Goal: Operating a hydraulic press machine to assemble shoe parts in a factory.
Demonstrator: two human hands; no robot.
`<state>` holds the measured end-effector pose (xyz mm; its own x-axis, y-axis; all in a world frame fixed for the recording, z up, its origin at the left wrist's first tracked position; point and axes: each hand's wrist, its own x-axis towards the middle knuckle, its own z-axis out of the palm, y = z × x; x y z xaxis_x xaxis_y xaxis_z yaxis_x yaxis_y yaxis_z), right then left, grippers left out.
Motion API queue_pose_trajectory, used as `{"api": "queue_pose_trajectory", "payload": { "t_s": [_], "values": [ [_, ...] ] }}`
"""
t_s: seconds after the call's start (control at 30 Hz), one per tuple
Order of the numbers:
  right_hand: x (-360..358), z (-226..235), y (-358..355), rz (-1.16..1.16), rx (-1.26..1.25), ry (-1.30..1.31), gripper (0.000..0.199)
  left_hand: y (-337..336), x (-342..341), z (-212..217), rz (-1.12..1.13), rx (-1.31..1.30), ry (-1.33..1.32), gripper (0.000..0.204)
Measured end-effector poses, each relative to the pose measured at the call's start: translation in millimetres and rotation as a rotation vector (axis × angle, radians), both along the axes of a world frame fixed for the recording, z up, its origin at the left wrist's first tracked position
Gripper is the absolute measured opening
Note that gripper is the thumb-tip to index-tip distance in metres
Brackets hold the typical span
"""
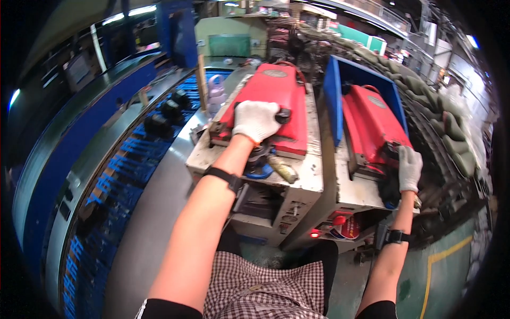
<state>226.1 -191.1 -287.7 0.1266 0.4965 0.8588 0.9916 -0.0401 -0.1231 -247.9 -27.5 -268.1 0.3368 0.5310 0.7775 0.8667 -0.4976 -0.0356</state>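
Two machines with red covers stand side by side before me. My left hand (256, 121), in a white knit glove, is closed round a black handle (284, 115) at the front of the left red cover (271, 85). The handle's rounded end sticks out past my fingers. My right hand (410, 167), gloved the same way, is closed on a dark handle (392, 151) at the front of the right red cover (374, 114); the hand hides part of it. Below my left hand, a worn, pale cylindrical part (283, 169) lies on the left machine's white top.
A blue bin (333, 98) stands behind the right machine. At left runs a conveyor with blue slats (114, 186); a lilac bottle (216, 93) stands beside it. Olive padded pieces (454, 135) line the right. A red button (339, 219) and glowing red light (314, 234) are on the right machine's front.
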Motion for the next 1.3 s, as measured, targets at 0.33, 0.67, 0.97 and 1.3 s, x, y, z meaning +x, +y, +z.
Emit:
{"api": "queue_pose_trajectory", "payload": {
  "t_s": [0.33, 0.67, 0.97, 1.3],
  "values": [
    [-35, 12, -19, -0.144, 0.015, -0.025, 0.015, -9, 3, 12, -0.061, -0.203, 0.070, 0.030],
    [-306, -33, 28, 0.629, -0.701, 0.385, 0.051, -19, -27, 47, -0.300, -0.642, 0.175, 0.056],
    [-408, -37, 1, 1.222, -0.811, 0.737, 0.054, -4, -43, 48, -0.390, -0.630, 0.205, 0.043],
    [-378, -20, 12, 1.057, -0.511, 0.301, 0.039, 29, -46, 108, -0.502, -0.369, 0.187, 0.040]
  ]
}}
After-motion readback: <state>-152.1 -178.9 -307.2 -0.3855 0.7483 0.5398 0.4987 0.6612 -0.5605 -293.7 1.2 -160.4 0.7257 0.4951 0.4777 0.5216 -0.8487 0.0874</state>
